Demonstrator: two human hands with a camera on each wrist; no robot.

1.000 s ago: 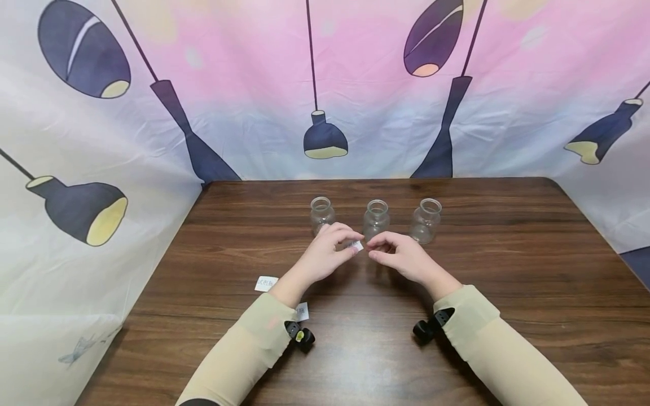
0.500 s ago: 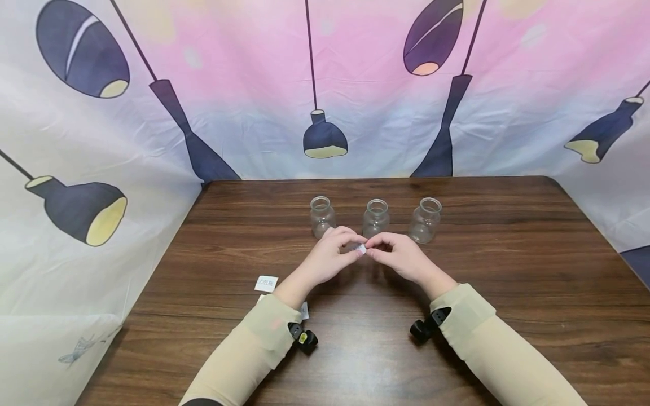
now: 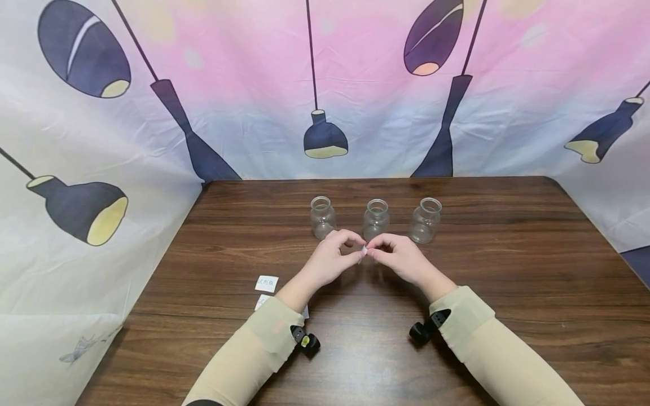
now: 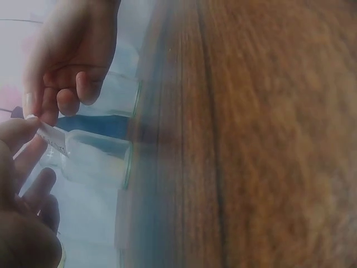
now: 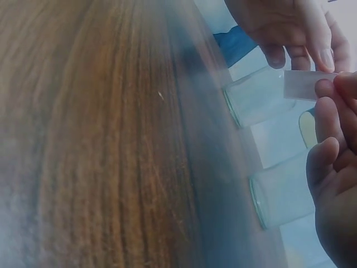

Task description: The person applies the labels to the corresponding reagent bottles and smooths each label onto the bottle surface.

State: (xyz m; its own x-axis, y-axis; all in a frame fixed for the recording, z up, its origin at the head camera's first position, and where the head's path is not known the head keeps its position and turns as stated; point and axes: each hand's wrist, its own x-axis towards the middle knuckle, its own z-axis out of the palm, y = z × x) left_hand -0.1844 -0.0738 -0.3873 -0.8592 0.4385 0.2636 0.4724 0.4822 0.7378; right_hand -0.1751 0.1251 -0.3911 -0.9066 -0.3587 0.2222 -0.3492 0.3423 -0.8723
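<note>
A small white label [image 3: 364, 250] is held up over the table between both hands. My left hand [image 3: 330, 257] pinches it between thumb and fingertips. From the other side, the thumb and forefinger of my right hand [image 3: 403, 256] pinch its edge. Printing shows on the label's face [image 4: 54, 137] in the left wrist view; the side seen by the right wrist camera looks plain. Just beyond the hands stand three clear glass jars, open at the top: a left jar [image 3: 323, 219], a middle jar [image 3: 376, 219] and a right jar [image 3: 426, 220].
On the brown wooden table [image 3: 508, 270] lies a printed white label [image 3: 266, 283], left of my left forearm. Another label [image 3: 261, 301] sits nearer me, partly under the sleeve, with a further white corner showing beside the cuff. A lamp-patterned cloth [image 3: 264, 129] hangs behind.
The right fingertips have closed in on the label and now pinch it; earlier they were apart from it. My left hand has shifted slightly right and toward me, with the label turned more edge-on.
</note>
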